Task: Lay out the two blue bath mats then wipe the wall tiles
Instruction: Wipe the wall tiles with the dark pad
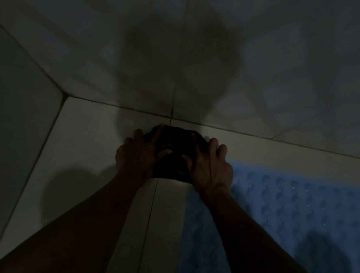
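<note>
A: What's nearest you in the dim light?

B: Your two bare forearms, rising from the bottom edge toward the middle of the frame. Your left hand (138, 153) and your right hand (210, 164) sit side by side just below centre.

A: What are they doing?

B: Both lie on a dark folded cloth (173, 153). Your fingers are spread flat over its top, thumbs angled inward, pressing rather than pinching. The cloth rests on the pale floor tiles (89, 136), close under the seam where floor meets wall.

A: Where's the bath mat?

B: One blue bath mat (303, 215) with a bumpy texture fills the lower right of the frame, lying flat on the floor. Your right wrist is over its left edge. Only this one mat shows.

A: The wall?

B: The wall tiles (281, 58) take up the upper half, with a dark shadow in the centre above your hands.
</note>
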Action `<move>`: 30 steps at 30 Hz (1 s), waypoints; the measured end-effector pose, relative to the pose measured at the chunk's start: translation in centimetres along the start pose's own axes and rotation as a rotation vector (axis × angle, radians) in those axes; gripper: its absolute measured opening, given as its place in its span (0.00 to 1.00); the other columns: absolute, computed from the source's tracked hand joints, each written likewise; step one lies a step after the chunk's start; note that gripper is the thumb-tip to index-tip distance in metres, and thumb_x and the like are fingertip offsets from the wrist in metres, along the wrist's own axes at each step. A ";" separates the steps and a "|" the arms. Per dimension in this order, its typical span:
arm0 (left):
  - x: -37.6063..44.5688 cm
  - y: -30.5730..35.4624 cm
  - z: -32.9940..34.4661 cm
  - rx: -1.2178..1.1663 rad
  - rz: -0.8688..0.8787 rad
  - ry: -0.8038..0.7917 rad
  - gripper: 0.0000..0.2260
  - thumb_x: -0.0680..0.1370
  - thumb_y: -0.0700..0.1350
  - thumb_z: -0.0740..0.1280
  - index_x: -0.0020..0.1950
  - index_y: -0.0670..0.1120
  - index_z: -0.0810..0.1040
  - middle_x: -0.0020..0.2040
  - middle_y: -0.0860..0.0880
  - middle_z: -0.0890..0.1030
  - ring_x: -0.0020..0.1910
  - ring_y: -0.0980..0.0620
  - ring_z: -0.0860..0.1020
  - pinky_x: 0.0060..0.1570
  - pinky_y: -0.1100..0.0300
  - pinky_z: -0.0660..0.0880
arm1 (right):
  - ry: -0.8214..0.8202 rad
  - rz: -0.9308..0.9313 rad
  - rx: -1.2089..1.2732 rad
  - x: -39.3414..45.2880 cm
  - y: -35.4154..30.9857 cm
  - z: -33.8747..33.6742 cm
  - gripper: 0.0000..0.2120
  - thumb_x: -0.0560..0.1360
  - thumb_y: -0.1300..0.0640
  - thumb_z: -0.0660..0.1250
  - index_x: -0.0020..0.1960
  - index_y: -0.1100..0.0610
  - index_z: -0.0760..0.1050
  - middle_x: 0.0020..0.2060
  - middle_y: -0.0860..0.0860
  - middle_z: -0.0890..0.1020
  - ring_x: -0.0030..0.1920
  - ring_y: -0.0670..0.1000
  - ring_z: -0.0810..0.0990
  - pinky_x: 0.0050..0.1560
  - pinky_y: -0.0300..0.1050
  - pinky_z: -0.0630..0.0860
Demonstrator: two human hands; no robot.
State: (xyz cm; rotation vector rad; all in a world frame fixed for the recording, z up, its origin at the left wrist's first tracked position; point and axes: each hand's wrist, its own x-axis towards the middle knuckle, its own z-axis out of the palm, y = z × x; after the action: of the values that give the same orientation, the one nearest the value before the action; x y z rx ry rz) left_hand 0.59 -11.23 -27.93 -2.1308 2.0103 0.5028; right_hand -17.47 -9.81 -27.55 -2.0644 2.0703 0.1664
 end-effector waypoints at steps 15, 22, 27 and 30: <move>1.8 8.1 0.2 -0.005 -0.002 -0.016 0.34 0.79 0.71 0.50 0.81 0.63 0.43 0.77 0.40 0.60 0.63 0.36 0.73 0.58 0.47 0.72 | -0.014 0.023 0.042 1.8 8.1 -0.8 0.30 0.81 0.35 0.51 0.80 0.41 0.51 0.65 0.56 0.64 0.60 0.59 0.67 0.40 0.50 0.66; 1.6 13.9 1.2 0.041 -0.014 -0.031 0.37 0.78 0.72 0.52 0.81 0.61 0.41 0.75 0.40 0.62 0.63 0.37 0.74 0.57 0.47 0.73 | -0.046 0.017 0.061 1.8 13.8 -1.4 0.30 0.82 0.34 0.49 0.81 0.39 0.47 0.71 0.56 0.61 0.64 0.61 0.66 0.44 0.51 0.66; 1.3 18.0 2.0 0.066 -0.007 -0.009 0.35 0.78 0.71 0.50 0.81 0.62 0.43 0.71 0.41 0.66 0.59 0.37 0.75 0.56 0.48 0.72 | -0.039 0.024 0.067 1.3 17.9 -0.9 0.30 0.82 0.34 0.47 0.81 0.40 0.46 0.73 0.57 0.60 0.65 0.61 0.65 0.44 0.51 0.65; 0.9 20.3 2.3 0.032 -0.010 -0.023 0.34 0.79 0.71 0.48 0.81 0.62 0.42 0.73 0.41 0.63 0.62 0.37 0.73 0.59 0.46 0.71 | -0.013 0.027 0.080 1.1 20.4 -0.8 0.30 0.82 0.34 0.48 0.81 0.40 0.47 0.72 0.58 0.61 0.64 0.62 0.67 0.44 0.51 0.66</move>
State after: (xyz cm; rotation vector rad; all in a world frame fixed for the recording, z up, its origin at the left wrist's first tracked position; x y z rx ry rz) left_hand -19.80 -12.82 -28.24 -2.1055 1.9816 0.4880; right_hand -37.92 -10.88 -28.42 -1.9845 2.0622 0.0993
